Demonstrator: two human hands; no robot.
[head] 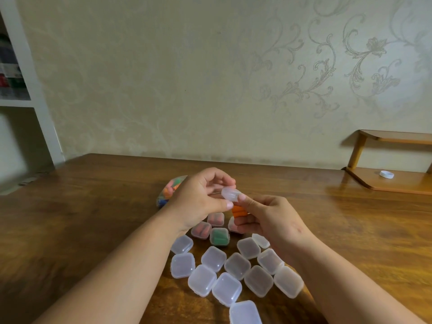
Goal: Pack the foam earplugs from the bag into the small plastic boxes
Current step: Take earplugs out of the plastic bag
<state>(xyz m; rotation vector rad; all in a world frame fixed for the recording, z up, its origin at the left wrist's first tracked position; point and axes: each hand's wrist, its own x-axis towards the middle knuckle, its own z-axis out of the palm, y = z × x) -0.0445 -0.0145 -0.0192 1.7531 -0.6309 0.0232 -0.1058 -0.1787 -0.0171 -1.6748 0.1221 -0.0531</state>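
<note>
I hold both hands up over a brown wooden table point(93, 206), close together at the middle of the view. My left hand point(205, 195) pinches a small clear box point(230, 194) between thumb and curled fingers, lifted off the table. Whether its lid is open, I cannot tell. My right hand point(268, 220) is just beside it, fingers curled round some orange earplugs point(238, 211) tucked against the palm, while its thumb tip touches the lower edge of the same box. Behind my left hand a clear bag point(171, 190) of mixed-colour earplugs lies on the table, partly hidden by the hand. Below my hands sit the filled boxes point(215, 218), near one another: two show red plugs, one shows green, and a fourth is mostly covered by my right hand. Nearer to me a cluster of empty boxes point(233, 265) lies flat with lids closed, many touching each other. At the far right of the table stands a low wooden shelf point(385, 139), and a white cap point(386, 174) rests on its base.
</note>
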